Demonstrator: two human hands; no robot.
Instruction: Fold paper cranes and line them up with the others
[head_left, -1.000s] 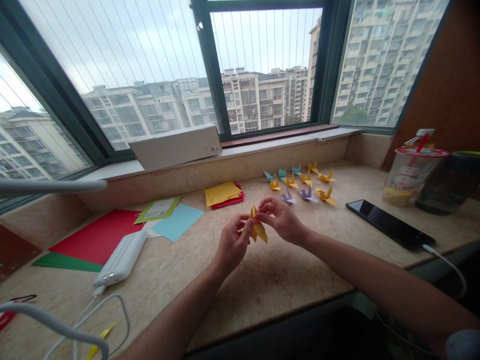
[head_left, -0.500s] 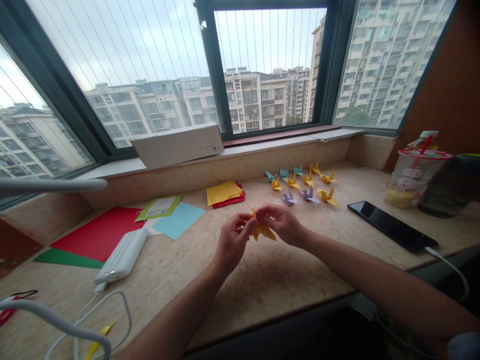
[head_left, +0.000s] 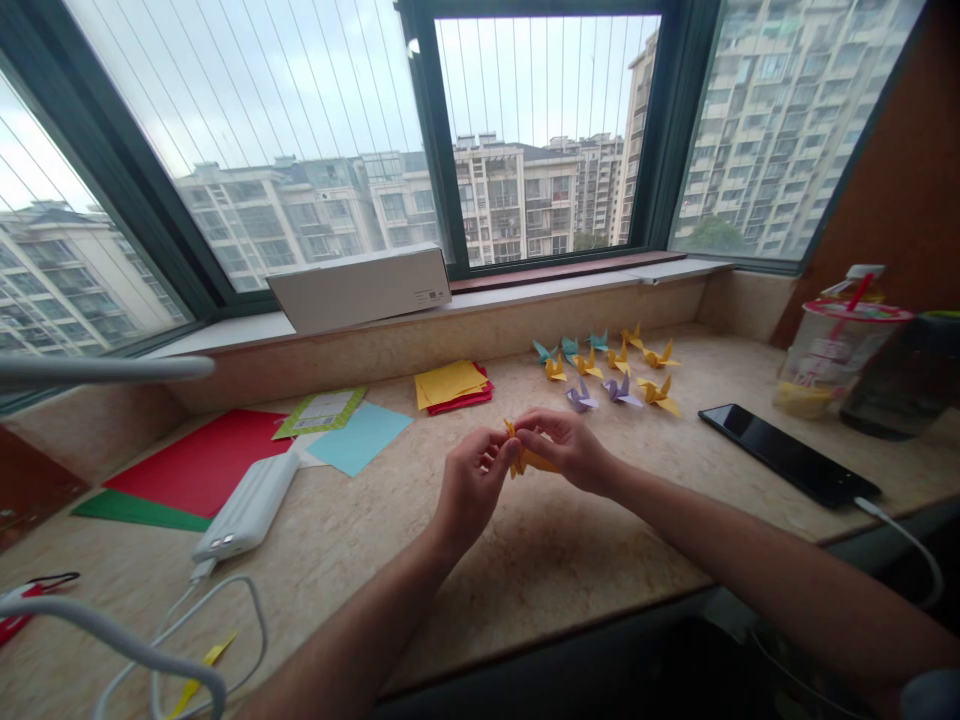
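A small yellow origami crane point(head_left: 519, 462) is held above the counter, partly hidden by fingers. My left hand point(head_left: 478, 472) pinches its left side, the thumb pressed against the paper. From the right, my right hand point(head_left: 568, 447) grips it too, and the thumbs almost meet near the upper tip. Just beyond the hands stand several finished paper cranes: yellow ones such as the near crane point(head_left: 660, 395), purple ones such as this crane point(head_left: 621, 390), and teal ones such as this crane point(head_left: 546, 352).
Yellow and red paper squares point(head_left: 452, 384) lie behind my left hand. Further left are a light blue sheet point(head_left: 361, 440), a red sheet point(head_left: 202, 465) and a white power bank point(head_left: 247, 505) with its cable. At right are a phone point(head_left: 784, 453) and a plastic cup point(head_left: 844, 360).
The thumbs have closed in on each other over the yellow crane. Its lower right part now shows less, covered by my right hand. The view has shifted slightly.
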